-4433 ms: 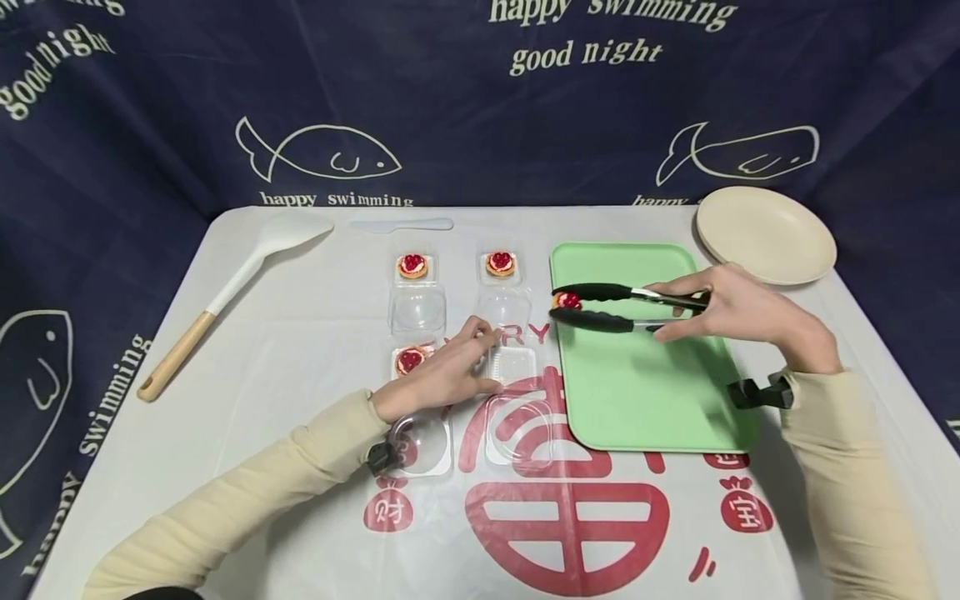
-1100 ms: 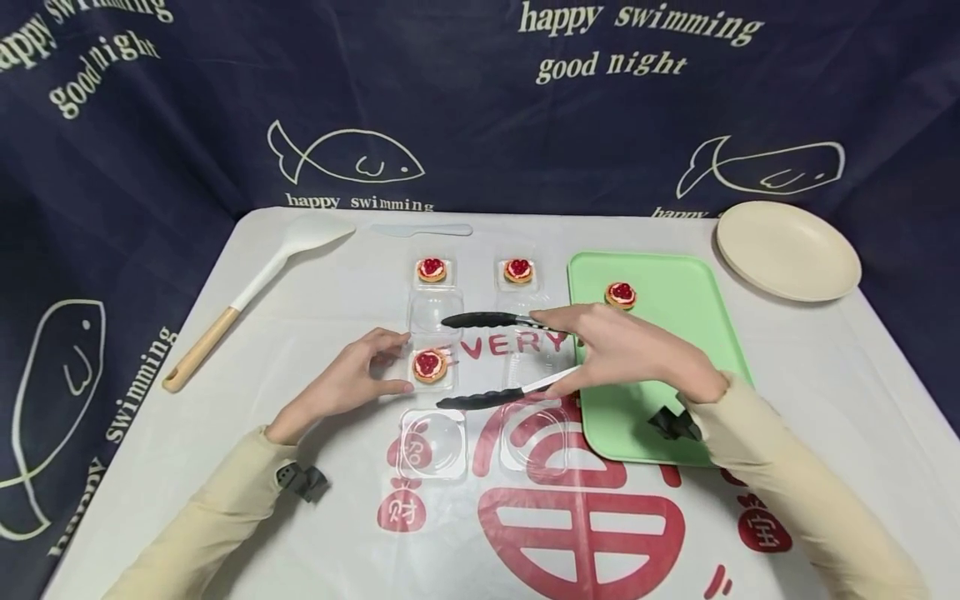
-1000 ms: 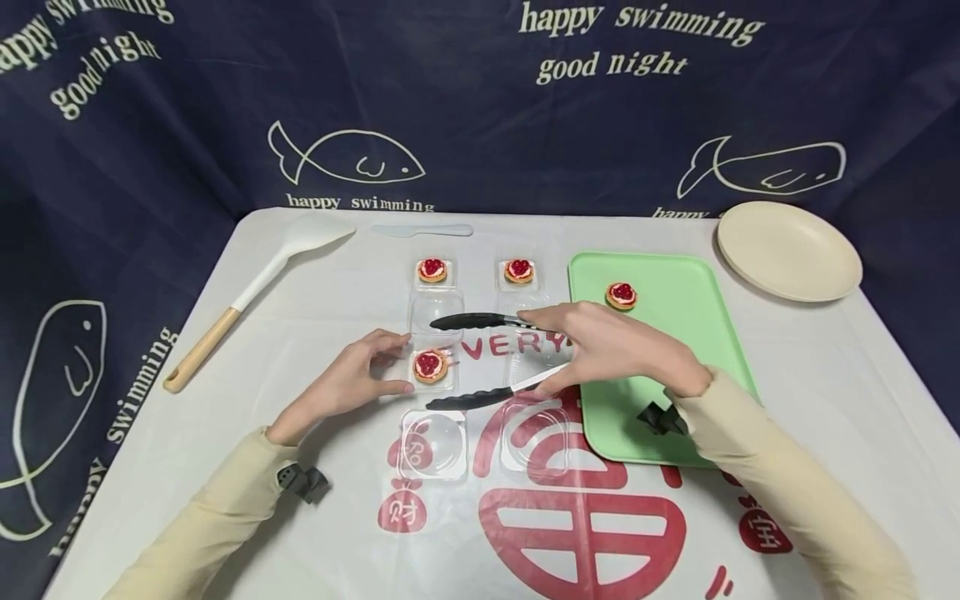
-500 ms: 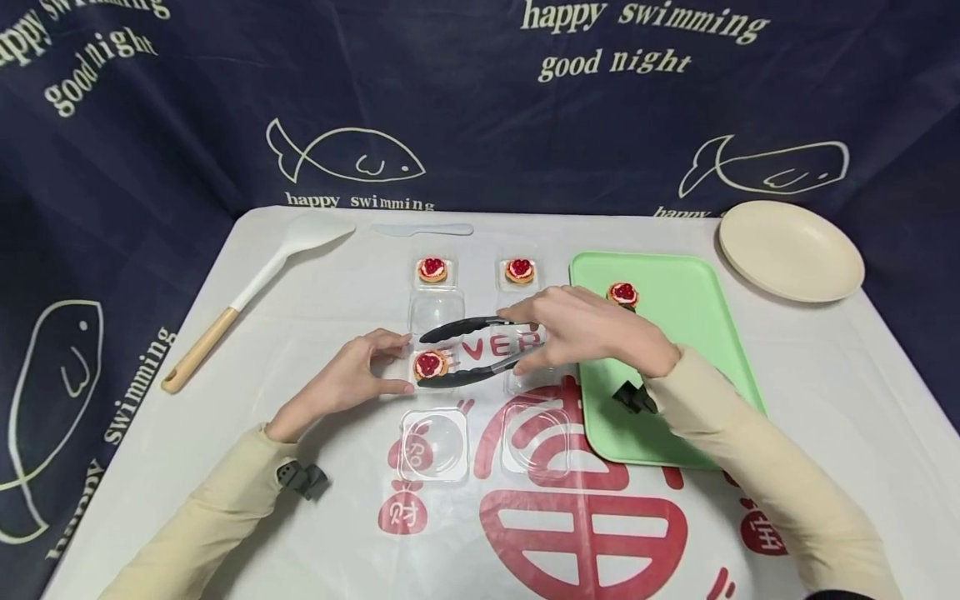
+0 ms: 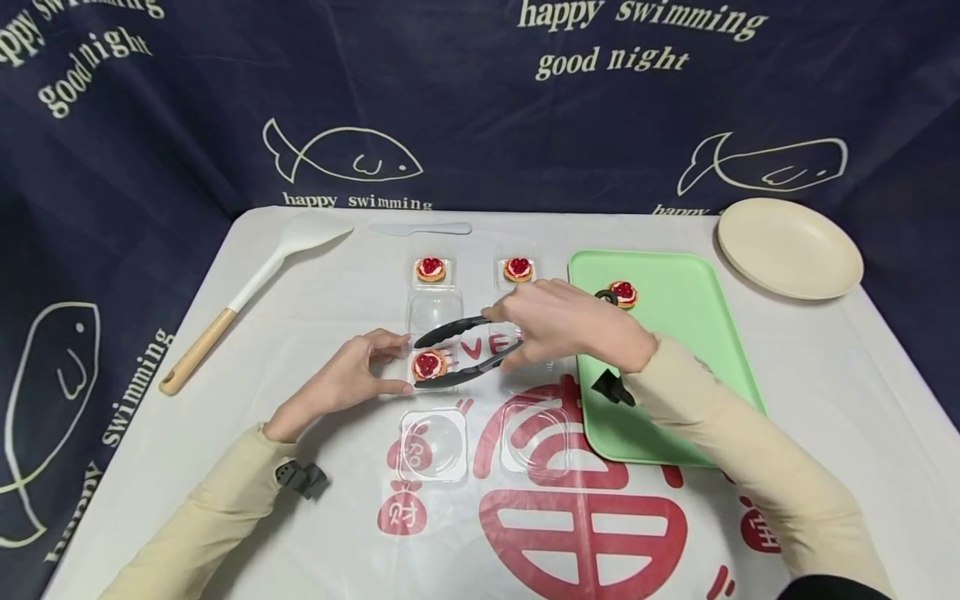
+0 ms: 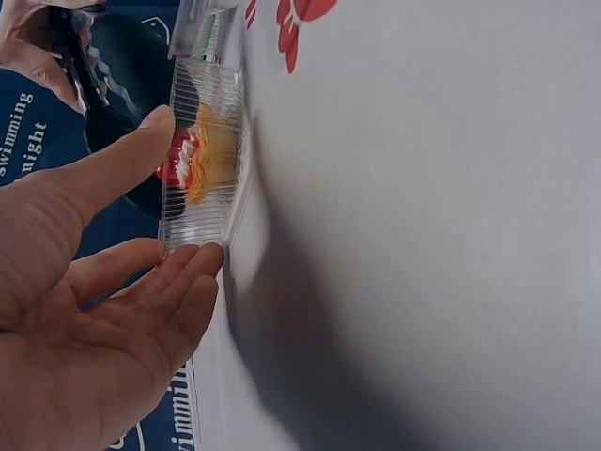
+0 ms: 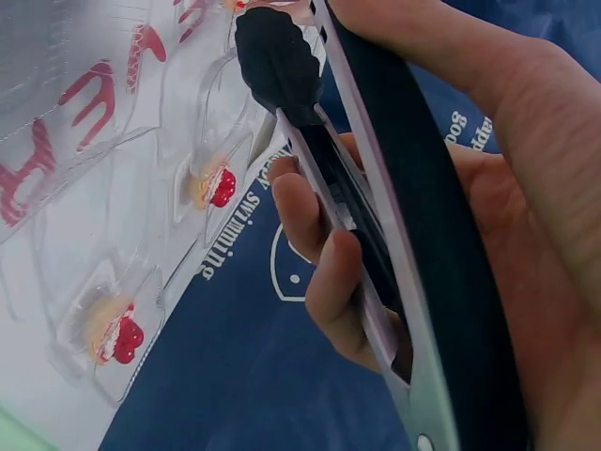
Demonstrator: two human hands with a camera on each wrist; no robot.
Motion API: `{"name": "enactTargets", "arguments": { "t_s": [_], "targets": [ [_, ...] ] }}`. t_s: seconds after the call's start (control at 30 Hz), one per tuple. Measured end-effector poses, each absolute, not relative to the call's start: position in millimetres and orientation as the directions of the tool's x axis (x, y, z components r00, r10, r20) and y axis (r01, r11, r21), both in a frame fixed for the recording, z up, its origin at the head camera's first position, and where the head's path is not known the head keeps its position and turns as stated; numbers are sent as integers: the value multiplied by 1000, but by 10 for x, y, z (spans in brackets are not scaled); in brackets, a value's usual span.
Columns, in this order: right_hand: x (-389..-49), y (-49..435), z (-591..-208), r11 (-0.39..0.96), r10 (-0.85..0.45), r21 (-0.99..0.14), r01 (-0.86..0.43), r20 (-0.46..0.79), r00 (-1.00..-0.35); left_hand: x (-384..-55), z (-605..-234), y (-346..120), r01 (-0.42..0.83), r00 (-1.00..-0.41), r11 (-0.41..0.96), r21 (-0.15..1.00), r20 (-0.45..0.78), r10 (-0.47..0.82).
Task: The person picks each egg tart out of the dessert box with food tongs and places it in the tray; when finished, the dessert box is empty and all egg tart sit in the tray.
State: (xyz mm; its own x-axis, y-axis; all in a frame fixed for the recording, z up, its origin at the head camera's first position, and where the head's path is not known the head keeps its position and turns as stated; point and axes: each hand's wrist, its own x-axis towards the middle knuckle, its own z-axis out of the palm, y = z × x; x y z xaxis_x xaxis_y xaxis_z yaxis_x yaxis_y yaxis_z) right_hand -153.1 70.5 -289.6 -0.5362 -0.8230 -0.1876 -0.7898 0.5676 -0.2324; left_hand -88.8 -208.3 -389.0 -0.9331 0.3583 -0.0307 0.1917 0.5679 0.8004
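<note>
My left hand (image 5: 341, 383) holds the near-left clear plastic box (image 6: 197, 225) by its sides, thumb and fingers at opposite edges. Inside sits a small red-topped tart (image 5: 428, 365) with white cream. From the right, my right hand (image 5: 558, 321) grips black-tipped tongs (image 5: 450, 332); their two arms are spread, one tip on each side of the tart. Another tart (image 5: 622, 293) lies on the green tray (image 5: 697, 325), partly behind the tongs' ring end. My right hand covers part of the near-right box.
Two far boxes hold a left tart (image 5: 431, 268) and a right tart (image 5: 517, 268). Clear lids (image 5: 433, 446) lie folded toward me. A white turner (image 5: 255, 279) with wooden handle is at left, a pale knife (image 5: 431, 227) at back, a cream plate (image 5: 787, 250) at back right.
The tongs have let go of a tart on the tray, then moved left and narrowed around the near-left tart. My left hand has shifted left from the near-right box to the near-left one.
</note>
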Motion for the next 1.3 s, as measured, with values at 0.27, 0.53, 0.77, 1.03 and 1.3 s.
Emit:
{"name": "enactTargets", "arguments": {
  "t_s": [0.27, 0.53, 0.77, 1.03, 1.3],
  "targets": [
    [-1538, 607, -2889, 578, -813, -212, -788, -232, -534, -899, -3887, -2073, 196, -932, 556, 808, -23, 363],
    [-1541, 595, -2916, 561, -826, -215, -799, -207, -524, -899, -3884, -2065, 200, -931, 536, 820, -12, 365],
    [-1558, 685, -2980, 548, -836, -257, -796, -163, -523, -885, -3875, -2049, 172, -935, 547, 819, -38, 352],
    [-1641, 848, -3093, 501, -858, -385, -775, -103, -503, -861, -3858, -2033, 135, -938, 561, 817, -77, 337],
    [-1681, 1230, -3126, 502, -823, -561, -658, -76, -564, -843, -3878, -2050, 150, -938, 564, 812, -64, 342]
  ]
}}
